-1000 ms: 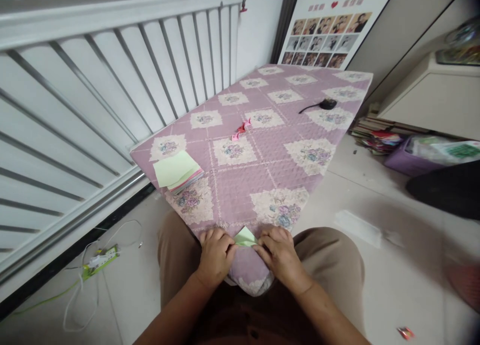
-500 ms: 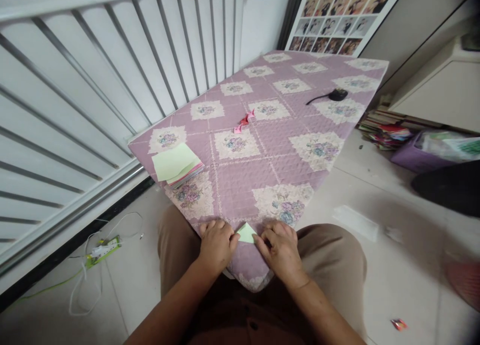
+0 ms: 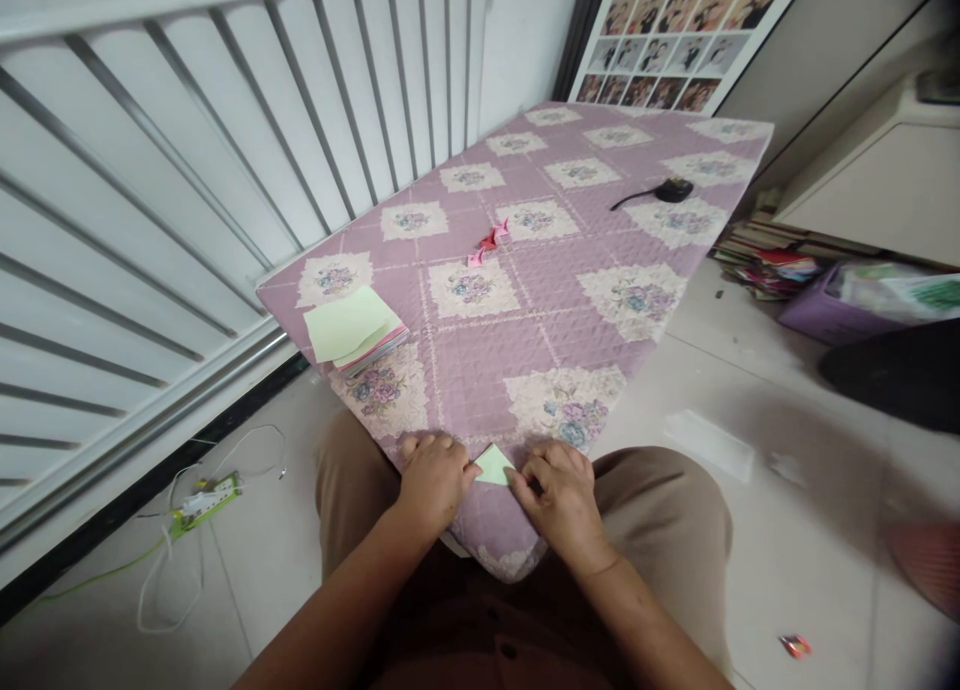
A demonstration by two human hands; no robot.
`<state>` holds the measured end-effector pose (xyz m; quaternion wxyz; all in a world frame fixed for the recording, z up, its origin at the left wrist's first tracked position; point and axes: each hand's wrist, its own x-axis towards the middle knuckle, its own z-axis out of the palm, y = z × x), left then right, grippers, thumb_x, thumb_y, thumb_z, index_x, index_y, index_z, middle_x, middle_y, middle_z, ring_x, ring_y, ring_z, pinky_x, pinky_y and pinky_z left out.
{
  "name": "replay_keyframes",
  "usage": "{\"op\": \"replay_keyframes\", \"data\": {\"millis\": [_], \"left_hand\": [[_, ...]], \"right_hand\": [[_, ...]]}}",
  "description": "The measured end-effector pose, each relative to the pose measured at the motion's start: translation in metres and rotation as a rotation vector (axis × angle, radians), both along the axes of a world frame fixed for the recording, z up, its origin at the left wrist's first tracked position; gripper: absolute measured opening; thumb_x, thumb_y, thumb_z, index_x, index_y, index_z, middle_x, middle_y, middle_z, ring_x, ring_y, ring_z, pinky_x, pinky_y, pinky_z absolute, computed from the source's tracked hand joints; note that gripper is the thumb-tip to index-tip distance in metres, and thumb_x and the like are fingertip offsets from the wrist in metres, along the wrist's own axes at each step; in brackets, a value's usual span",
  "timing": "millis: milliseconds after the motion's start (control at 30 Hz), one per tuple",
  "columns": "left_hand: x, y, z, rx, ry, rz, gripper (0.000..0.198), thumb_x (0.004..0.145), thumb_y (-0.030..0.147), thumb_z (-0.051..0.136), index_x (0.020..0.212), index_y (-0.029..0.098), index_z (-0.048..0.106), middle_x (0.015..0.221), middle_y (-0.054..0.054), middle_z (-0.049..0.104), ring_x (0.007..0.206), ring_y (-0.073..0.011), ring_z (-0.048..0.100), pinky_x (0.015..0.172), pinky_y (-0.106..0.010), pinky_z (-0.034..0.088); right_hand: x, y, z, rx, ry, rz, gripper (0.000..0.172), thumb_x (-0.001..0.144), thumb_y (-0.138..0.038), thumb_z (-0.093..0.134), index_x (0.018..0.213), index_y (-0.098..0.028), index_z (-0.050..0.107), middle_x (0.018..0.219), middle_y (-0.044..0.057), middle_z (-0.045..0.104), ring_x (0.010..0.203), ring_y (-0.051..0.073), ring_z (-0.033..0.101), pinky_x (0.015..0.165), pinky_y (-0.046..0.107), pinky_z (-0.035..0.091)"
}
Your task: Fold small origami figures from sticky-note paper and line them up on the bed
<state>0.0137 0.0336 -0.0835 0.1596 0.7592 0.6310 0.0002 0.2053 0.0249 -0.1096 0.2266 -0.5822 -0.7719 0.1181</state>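
Two hands, left hand [image 3: 433,480] and right hand [image 3: 564,500], meet on the folded green paper [image 3: 493,465] at the table's [image 3: 570,300] near corner (pinching or pressing, cannot tell); judged mid-crease, next needing edges aligned and firmly flattened.

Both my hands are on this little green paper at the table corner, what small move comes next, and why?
Probably run the right hand along the green paper to sharpen its crease while the left hand holds it: it looks folded into a small triangle, held at both sides on the quilted table.
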Motion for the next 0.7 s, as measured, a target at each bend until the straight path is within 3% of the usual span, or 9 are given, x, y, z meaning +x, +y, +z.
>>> {"op": "replay_keyframes", "data": {"millis": [200,367,567,700], "left_hand": [[0.001,0.000,0.002,0.017,0.031,-0.019,0.022,0.087,0.039,0.058,0.085,0.018,0.066,0.091,-0.009,0.064,0.091,-0.0277,0.055,0.083,-0.042,0.030],[0.000,0.000,0.003,0.020,0.033,-0.032,0.023,0.087,0.039,0.057,0.084,0.018,0.066,0.090,-0.009,0.065,0.089,-0.0275,0.055,0.081,-0.041,0.030],[-0.001,0.000,0.002,0.040,0.047,-0.060,0.020,0.088,0.036,0.056,0.082,0.018,0.064,0.088,-0.008,0.065,0.088,-0.0264,0.056,0.079,-0.040,0.030],[-0.003,-0.001,0.003,0.042,0.044,-0.051,0.023,0.089,0.038,0.055,0.082,0.018,0.064,0.088,-0.007,0.064,0.089,-0.0260,0.055,0.080,-0.041,0.030]], "right_hand": [[0.000,0.001,-0.004,0.018,0.000,-0.014,0.022,0.083,-0.034,0.061,0.066,-0.021,0.057,0.078,0.003,0.057,0.086,0.021,0.051,0.083,0.036,0.034],[0.006,0.000,0.000,0.065,0.010,0.011,0.010,0.086,-0.027,0.057,0.088,-0.022,0.065,0.090,0.005,0.064,0.094,0.023,0.053,0.086,0.038,0.035],[-0.011,-0.019,0.008,0.123,-0.079,0.323,0.028,0.093,-0.023,0.045,0.116,-0.026,0.061,0.115,0.005,0.066,0.114,0.022,0.052,0.106,0.045,0.020],[-0.019,-0.024,-0.005,0.134,-0.048,0.352,0.028,0.094,-0.028,0.048,0.118,-0.023,0.061,0.116,0.006,0.067,0.114,0.021,0.054,0.108,0.046,0.018]]}}
